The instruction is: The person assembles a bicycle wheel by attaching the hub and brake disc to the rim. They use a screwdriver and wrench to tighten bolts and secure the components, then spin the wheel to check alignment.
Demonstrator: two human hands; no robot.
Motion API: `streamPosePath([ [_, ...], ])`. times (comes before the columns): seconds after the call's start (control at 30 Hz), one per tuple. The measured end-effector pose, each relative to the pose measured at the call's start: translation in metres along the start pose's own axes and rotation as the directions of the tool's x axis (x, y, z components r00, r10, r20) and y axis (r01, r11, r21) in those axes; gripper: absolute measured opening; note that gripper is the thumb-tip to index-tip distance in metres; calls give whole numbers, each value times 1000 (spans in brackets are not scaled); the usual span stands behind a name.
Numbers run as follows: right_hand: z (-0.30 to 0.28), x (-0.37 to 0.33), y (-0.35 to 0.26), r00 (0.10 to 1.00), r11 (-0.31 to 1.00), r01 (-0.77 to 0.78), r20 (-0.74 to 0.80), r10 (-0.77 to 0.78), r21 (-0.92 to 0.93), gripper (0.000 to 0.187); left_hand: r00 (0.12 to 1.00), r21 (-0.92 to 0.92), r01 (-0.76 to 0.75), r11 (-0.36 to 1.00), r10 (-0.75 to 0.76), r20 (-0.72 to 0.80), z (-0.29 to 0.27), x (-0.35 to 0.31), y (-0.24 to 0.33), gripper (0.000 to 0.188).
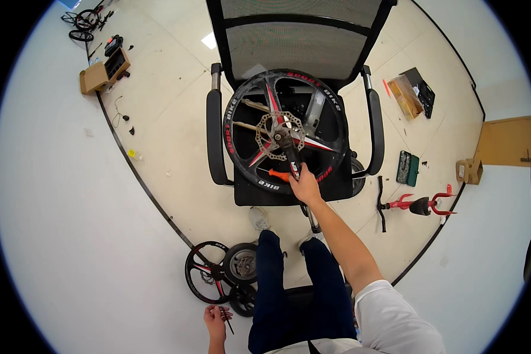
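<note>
A black mag wheel (336,121) with red-and-white spokes lies flat on the seat of an office chair (214,141). A silver brake disc (262,137) surrounds its hub. My right hand (305,186) is closed round the near end of a black stick-shaped tool (292,158), whose rounded head is over the hub; whether it engages the hub I cannot tell. Beside that hand, an orange-handled screwdriver (279,175) shows among the spokes. Low on the left, away from the chair, my left hand (216,317) pinches a thin black rod (227,321), its exact kind unclear.
Several wheels (241,264) are piled on the floor left of my legs. A small red bike frame (419,205) and a green tool case (407,167) lie at right. Open cardboard boxes (94,78) stand along the left wall, more boxes (405,97) at far right.
</note>
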State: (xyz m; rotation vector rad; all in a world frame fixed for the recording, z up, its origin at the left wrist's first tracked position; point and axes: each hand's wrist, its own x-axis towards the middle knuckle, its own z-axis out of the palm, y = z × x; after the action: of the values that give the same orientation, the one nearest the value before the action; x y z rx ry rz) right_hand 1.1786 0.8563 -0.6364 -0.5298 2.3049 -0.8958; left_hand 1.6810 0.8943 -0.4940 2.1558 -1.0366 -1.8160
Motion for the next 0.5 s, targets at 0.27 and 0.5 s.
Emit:
streamPosePath([
  [0.27, -29, -30, 26, 977, 969, 214, -52, -209, 121, 49, 993, -110, -109, 988, 113, 33, 86, -16, -8, 18],
  [0.5, -56, -138, 142, 995, 995, 104, -9, -104, -7, 78, 840, -231, -219, 948, 303, 449, 218, 0, -35, 12],
])
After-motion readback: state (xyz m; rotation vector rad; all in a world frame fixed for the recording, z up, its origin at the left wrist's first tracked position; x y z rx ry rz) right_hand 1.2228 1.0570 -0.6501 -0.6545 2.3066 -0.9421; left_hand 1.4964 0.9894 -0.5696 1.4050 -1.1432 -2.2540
